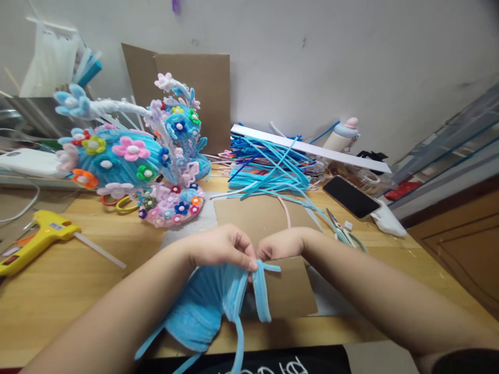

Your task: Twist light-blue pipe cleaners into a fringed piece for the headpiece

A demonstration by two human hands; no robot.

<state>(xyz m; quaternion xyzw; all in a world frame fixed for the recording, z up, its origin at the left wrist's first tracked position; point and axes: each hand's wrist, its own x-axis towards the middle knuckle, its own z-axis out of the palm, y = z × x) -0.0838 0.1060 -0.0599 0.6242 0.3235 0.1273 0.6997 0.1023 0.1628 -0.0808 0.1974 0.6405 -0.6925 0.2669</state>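
Observation:
My left hand (pixel 226 246) pinches a light blue chenille stem (pixel 261 296) between thumb and fingertips; the stem is bent over at the top edge of a brown cardboard piece (pixel 292 288). Just beside it my right hand (pixel 280 244) is curled closed behind that edge, and what its fingers hold is hidden. Below my left hand, a bundle of light blue chenille stems (pixel 202 306) covers the cardboard's left side, with loose ends hanging toward the table's front edge.
Flower-covered chenille decorations (pixel 128 156) stand at the left, near a yellow glue gun (pixel 42 239). Behind my hands lies a pile of blue chenille stems (pixel 268 161). To the right are a phone (pixel 351 197), scissors (pixel 339 226) and a bottle (pixel 341 137).

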